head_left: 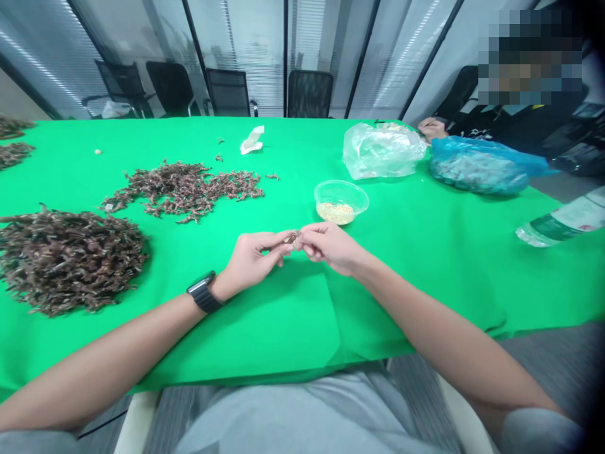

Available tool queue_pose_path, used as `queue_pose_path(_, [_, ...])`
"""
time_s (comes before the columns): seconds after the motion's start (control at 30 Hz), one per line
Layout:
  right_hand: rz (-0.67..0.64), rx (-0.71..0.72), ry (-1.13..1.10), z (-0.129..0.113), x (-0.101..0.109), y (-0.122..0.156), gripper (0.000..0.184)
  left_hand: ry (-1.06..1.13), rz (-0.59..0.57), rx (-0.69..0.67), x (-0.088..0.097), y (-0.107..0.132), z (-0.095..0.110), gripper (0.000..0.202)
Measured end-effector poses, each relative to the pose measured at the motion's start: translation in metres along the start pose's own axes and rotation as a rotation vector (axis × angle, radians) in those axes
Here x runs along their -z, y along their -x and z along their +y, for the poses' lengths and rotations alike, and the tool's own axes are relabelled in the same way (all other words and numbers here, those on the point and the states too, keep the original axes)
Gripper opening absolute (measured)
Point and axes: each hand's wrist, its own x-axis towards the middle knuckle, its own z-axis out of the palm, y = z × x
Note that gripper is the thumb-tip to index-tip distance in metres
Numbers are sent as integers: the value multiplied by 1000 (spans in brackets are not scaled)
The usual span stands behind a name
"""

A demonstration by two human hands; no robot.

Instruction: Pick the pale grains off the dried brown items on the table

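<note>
My left hand (255,257) is closed in a pinch on a small brown dried, knobbly plant piece (290,239) above the green cloth. Fingertips of my right hand (331,247) press together at the right end of that piece, against the left fingers; whether they grip the piece or a tiny bit of it is hidden. Just behind my right hand stands a clear plastic bowl (360,200) with pale yellowish grains (334,212) at its bottom. Left of my hands lies a big heap of dried brown plant pieces (70,258), with a looser, flatter pile (184,188) behind it.
A clear plastic bag (380,151) and a blue bag (479,167) lie at the back right. A bottle (564,221) rests on its side near the right edge. Crumpled tissue (252,140) lies behind the pile. Another person's hand (432,128) is beside the bags.
</note>
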Motion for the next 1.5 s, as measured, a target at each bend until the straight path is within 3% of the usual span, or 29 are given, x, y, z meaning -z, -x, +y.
queue_pose_path(0.1, [-157,-189,-298,0,3,-3,16,-68,25,-71,1,-1,-1,34])
queue_pose_path(0.17, [-173,-181,-291,2,3,-4,16,-74,22,-50,1,-1,-1,34])
queue_pose_path(0.23, [-72,-42,-75,6,3,-5,16,-37,5,32,-1,-2,-2,36])
queue_pose_path(0.33, [136,342,459,12,2,-5,23,60,-11,182,-4,-3,-2,42])
queue_pose_path(0.43, [173,624,828,16,3,-4,26,126,-9,269,-5,-3,-1,46])
queue_pose_path(0.57, [152,712,1026,18,7,-5,24,167,-5,320,-4,-4,2,48])
queue_pose_path(0.73, [133,730,1080,20,9,-6,24,190,-19,334,-2,-5,6,49])
queue_pose_path(0.9, [141,713,955,19,6,-5,26,189,-40,311,-2,-3,4,49])
queue_pose_path(1.0, [172,623,768,16,1,-2,29,159,-39,279,-2,-1,1,47])
queue_pose_path(1.17, [127,202,225,8,-8,-1,20,79,-27,153,0,0,2,39])
queue_pose_path(1.27, [0,-104,-217,2,-8,-2,14,31,-16,88,2,0,5,37])
queue_pose_path(1.33, [-117,-207,-369,-1,-6,-3,14,14,-5,71,2,-1,6,37])
queue_pose_path(1.4, [-149,-215,-369,0,-5,-4,14,17,-2,89,0,-1,6,38])
queue_pose_path(1.5, [29,-2,-56,7,-5,-4,17,89,-4,191,-3,-2,3,42])
